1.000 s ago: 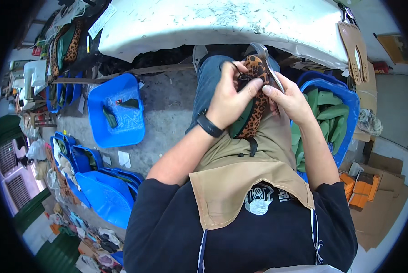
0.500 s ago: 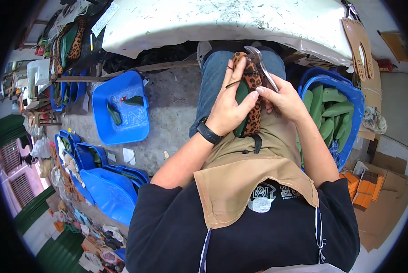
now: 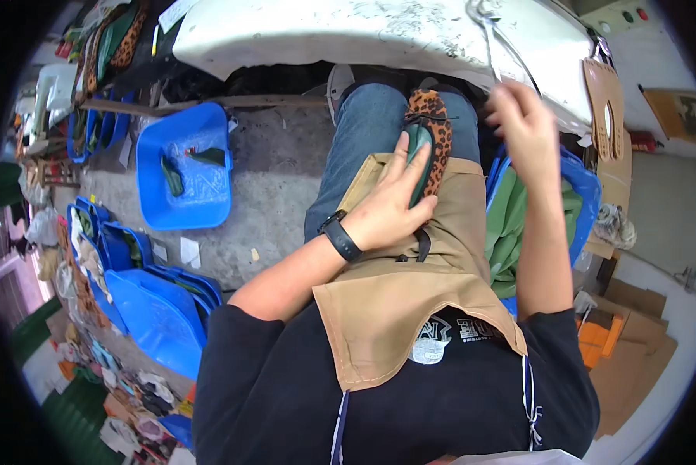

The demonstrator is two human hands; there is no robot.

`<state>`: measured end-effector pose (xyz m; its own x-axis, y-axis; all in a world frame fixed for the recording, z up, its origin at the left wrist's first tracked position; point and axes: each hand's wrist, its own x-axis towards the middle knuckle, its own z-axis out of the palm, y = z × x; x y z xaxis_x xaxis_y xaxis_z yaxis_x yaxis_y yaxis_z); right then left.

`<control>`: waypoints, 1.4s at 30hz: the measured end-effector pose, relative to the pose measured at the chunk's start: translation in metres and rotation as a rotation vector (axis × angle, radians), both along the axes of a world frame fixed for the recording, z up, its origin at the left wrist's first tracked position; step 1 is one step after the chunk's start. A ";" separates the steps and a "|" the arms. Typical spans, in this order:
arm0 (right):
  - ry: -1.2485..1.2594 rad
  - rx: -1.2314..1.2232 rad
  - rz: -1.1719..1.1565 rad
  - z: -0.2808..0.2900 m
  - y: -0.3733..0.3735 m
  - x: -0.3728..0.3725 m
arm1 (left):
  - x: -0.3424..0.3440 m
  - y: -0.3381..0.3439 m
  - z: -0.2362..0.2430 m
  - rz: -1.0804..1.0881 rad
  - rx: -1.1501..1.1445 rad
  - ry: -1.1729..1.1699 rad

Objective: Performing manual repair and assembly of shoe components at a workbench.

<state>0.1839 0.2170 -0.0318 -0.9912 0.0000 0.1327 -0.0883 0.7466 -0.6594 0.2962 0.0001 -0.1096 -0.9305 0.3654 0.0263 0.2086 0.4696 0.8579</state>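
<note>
the shoe [image 3: 442,141], leopard-print over a green last [image 3: 416,132], rests on the person's lap, its rounded end pointing far and its other end near the belly. a thin dark cord [image 3: 441,118] crosses it toward the far end. the left hand [image 3: 393,200] lies on the shoe's left side, two fingers stretched along the last and the thumb by the near end; whether it truly grasps or only steadies the shoe, one cannot tell. a black watch [image 3: 340,236] circles that wrist. the right hand [image 3: 525,116] is raised to the right of the shoe, well apart from it, fingers bent and blurred. just beyond its fingertips are the metal pincers [image 3: 487,31], at the near right part of the white table [image 3: 324,39]; one cannot tell whether the fingers touch a handle or have let go. under the shoe lie the tan apron [image 3: 383,325] and the jeans [image 3: 363,136]. to the right, partly behind the right forearm, a blue tub [image 3: 587,205] holds many green pieces [image 3: 509,232]. to the left, on the grey floor [image 3: 274,178], another blue bin [image 3: 148,190] holds two dark green pieces, with stacked bins [image 3: 150,310] nearer. far left are more leopard-print shoes [image 3: 123,46]; at the right edge of the table hangs tan leather [image 3: 598,85], with cardboard [image 3: 635,372] nearer.
</note>
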 end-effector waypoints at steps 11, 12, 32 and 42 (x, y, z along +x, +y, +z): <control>-0.478 -0.720 0.135 -0.053 -0.027 0.019 | -0.040 -0.021 -0.011 0.416 0.870 -0.300; -0.484 -0.715 0.138 -0.055 -0.026 0.022 | -0.050 -0.021 -0.016 0.422 0.874 -0.302; 0.031 -0.604 -0.065 -0.046 -0.038 0.081 | -0.067 0.004 -0.012 0.184 0.498 -0.193; 0.064 -0.175 0.055 -0.045 -0.035 0.087 | -0.060 0.014 -0.010 0.269 0.884 -0.234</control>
